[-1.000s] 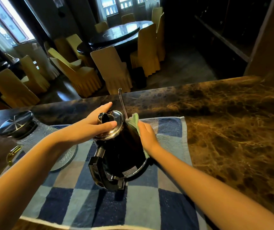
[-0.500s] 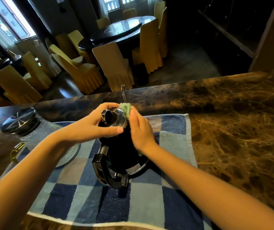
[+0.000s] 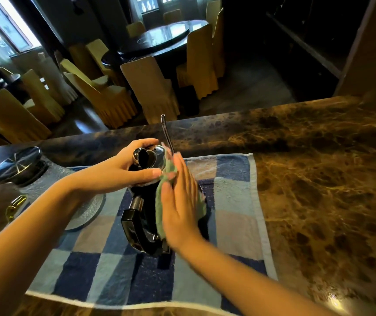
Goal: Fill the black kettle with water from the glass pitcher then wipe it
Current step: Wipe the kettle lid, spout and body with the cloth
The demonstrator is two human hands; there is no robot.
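From your head camera, the kettle (image 3: 143,201) stands upright on the checked towel (image 3: 228,201) on the marble counter (image 3: 319,179). Its handle (image 3: 132,226) faces you and its thin spout (image 3: 166,133) rises on the far side, pointing away. Your left hand (image 3: 125,172) curls fingers and thumb round the shiny lid (image 3: 153,156). Your right hand (image 3: 178,208), fingers straight and together, presses the green cloth (image 3: 159,210) against the kettle's right side. The lidded pitcher (image 3: 45,179) stands at the towel's left edge, behind your left forearm.
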